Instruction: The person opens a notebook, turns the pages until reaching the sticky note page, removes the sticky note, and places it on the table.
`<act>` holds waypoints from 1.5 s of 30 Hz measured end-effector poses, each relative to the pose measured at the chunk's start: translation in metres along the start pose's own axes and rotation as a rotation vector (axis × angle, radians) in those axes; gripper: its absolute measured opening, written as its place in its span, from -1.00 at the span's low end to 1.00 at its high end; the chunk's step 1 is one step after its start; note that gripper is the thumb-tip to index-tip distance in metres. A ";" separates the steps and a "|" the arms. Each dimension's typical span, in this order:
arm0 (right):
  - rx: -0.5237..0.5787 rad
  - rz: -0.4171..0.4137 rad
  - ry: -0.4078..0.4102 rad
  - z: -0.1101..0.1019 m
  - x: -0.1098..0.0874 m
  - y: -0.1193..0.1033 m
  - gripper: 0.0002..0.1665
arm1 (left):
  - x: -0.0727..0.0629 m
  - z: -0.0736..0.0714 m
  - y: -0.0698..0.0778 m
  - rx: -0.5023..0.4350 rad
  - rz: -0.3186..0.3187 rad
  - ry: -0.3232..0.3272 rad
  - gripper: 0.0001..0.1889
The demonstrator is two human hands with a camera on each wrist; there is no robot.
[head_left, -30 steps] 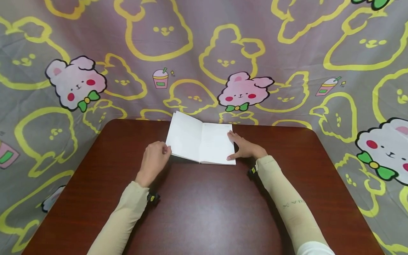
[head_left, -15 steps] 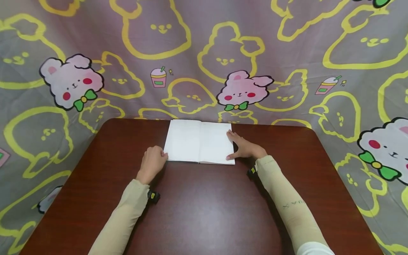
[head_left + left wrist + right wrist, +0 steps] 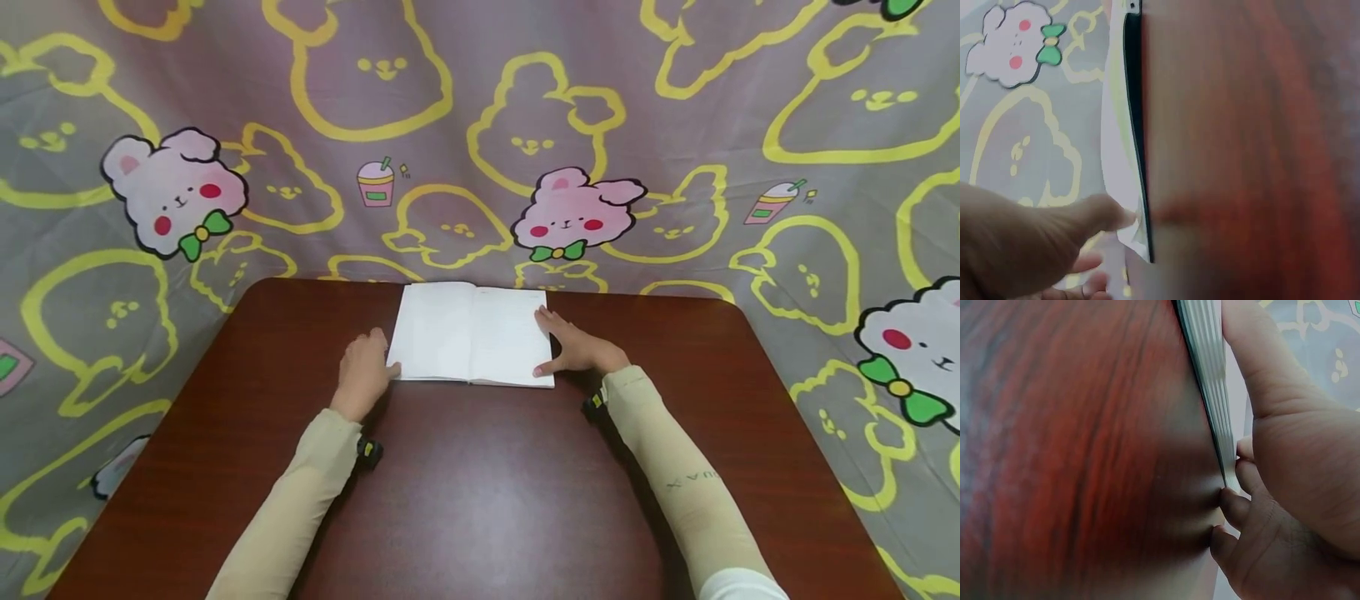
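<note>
A book (image 3: 433, 332) with white pages lies spread near the back of the table. Its thin dark cover shows along the bottom edge in the left wrist view. At the lower left corner, the thumb of my left hand (image 3: 362, 379) touches the page, while the other fingers extend past the left edge. My right hand (image 3: 576, 343) rests spread at the right edge, thumb and fingertips on the right page. Seen from the right wrist, the thick page block (image 3: 1210, 369) lies under the thumb, with some fingers of the right hand (image 3: 1297, 481) reaching down beside it.
The brown wooden table (image 3: 480, 483) has rounded back corners. Directly behind it hangs a grey-pink curtain (image 3: 465, 125) with cartoon prints. Small black wrist cameras (image 3: 368, 451) sit under both sleeves.
The left side of the book, tilted up a second ago, came down flat with my left hand. The left fingers then loosened and spread from the thumb. My right hand stayed in place.
</note>
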State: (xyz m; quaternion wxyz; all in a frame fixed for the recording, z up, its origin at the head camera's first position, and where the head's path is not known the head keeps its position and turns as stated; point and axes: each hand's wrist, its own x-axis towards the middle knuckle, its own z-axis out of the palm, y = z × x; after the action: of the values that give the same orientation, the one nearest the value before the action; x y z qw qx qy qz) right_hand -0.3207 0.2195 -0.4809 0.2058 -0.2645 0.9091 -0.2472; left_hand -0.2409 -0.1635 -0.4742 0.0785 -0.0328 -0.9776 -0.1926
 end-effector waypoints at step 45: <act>0.018 -0.002 0.005 0.003 0.001 0.002 0.49 | 0.075 0.042 0.037 -0.002 0.338 -0.493 -0.31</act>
State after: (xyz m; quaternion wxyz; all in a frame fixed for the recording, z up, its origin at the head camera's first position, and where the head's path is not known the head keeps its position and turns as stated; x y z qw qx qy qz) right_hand -0.3206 0.2195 -0.4848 0.2057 -0.2628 0.9072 -0.2561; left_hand -0.3169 -0.1110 -0.4861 -0.1302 -0.2411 -0.9476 -0.1640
